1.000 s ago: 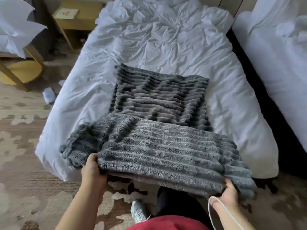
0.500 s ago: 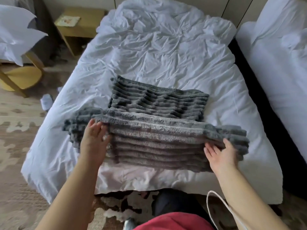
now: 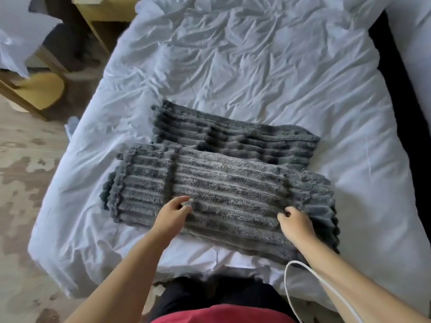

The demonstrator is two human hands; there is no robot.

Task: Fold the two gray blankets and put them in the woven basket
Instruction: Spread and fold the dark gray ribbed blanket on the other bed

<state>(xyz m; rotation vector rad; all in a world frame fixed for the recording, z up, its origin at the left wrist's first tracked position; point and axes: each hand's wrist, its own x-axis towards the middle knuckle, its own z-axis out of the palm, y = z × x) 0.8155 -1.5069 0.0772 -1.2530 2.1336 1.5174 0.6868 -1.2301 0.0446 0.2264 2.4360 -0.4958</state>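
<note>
The near gray blanket [image 3: 224, 190], ribbed, plush and folded into a thick band, lies across the foot of the bed [image 3: 256, 66], overlapping the second gray blanket [image 3: 245, 141], with the left hand [image 3: 171, 214] resting on it, fingers loosely curled, and the right hand [image 3: 295, 221] pinching its pile.

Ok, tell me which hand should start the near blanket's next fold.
Right, probably. The right hand has curled fingers on the near blanket close to its right end; the left hand rests mid-blanket, far from the left end.
</note>
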